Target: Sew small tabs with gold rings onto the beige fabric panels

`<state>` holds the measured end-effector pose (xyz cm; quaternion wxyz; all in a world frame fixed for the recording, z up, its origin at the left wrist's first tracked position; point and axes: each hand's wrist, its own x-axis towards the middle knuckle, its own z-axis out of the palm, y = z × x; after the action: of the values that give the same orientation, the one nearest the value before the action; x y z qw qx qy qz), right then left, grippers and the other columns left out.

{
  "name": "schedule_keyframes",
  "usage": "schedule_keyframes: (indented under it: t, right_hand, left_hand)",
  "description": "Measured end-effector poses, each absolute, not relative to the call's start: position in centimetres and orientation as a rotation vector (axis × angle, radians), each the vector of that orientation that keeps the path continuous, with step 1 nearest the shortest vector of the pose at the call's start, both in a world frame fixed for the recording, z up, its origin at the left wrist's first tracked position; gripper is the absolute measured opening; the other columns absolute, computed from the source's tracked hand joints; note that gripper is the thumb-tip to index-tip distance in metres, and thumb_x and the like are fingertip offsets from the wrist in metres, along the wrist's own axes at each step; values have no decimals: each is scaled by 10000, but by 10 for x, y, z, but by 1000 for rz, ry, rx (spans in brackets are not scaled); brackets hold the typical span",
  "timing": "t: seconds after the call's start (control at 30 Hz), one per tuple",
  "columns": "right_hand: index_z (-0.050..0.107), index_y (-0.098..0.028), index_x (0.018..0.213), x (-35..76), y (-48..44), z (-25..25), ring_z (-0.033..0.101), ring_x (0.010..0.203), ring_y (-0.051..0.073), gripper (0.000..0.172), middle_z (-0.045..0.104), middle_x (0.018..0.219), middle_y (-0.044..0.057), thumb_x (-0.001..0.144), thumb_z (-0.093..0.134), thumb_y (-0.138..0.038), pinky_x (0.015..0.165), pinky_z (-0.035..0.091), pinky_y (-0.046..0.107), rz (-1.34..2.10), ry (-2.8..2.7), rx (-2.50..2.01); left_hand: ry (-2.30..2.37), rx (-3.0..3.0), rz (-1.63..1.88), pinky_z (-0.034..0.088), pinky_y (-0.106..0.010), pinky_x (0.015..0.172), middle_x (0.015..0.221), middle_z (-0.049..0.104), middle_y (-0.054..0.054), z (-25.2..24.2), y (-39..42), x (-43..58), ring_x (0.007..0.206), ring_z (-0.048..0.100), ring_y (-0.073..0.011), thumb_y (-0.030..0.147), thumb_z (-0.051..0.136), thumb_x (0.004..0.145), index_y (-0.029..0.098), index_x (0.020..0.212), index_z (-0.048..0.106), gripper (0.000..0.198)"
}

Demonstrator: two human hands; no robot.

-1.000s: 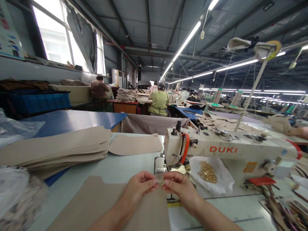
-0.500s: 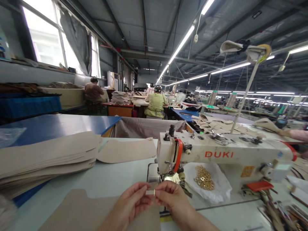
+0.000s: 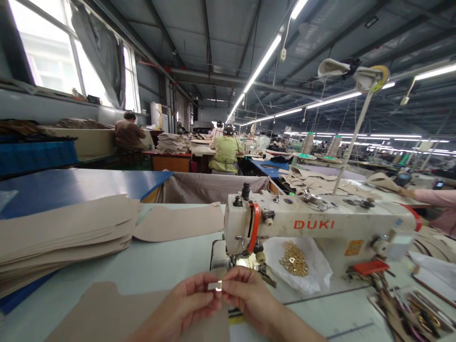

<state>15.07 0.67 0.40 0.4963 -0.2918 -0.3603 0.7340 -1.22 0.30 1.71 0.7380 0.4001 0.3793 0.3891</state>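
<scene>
My left hand pinches a short pale strip between thumb and fingers. At the strip's right end sits a small gold metal ring, pinched at its edge by my right hand. Whether the strip passes through the ring is too small to tell. Both hands are just in front of the needle area of a white sewing machine. Beneath them lies a flat beige panel, partly hidden by my left hand and forearm. Many similar gold rings are heaped on white plastic beside the machine head.
A stack of beige panels is on the left. Another panel with a small metal piece lies behind it. Tools and straps fill a tray at right. Co-workers sit ahead, one in green; a pink sleeve shows at right.
The gold ring has turned from edge-on to showing its opening, at the strip's end. My hands stay close together. The whole view has shifted slightly, and more of the tool tray shows.
</scene>
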Motion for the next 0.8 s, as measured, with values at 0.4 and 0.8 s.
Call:
schedule_keyframes:
  t: [0.4,0.8]
  right_hand:
    - [627,-143,666,152,2,2,558,523,80,325,644,576,-16,568,822,-385,545,412,201,1714,-1123,-845]
    - [545,-194,787,153,-12,-4,526,665,124,198,568,715,-28,674,708,-186,620,410,229,1105,-1676,-915]
  left_hand:
    - [998,1002,805,429,-233,588,622,641,-5,23,-2,-8,547,555,-107,292,722,572,150,702,570,245]
    - [1203,1570,866,361,-234,563,599,527,38,11,-2,-9,594,474,-128,223,506,610,173,618,534,59]
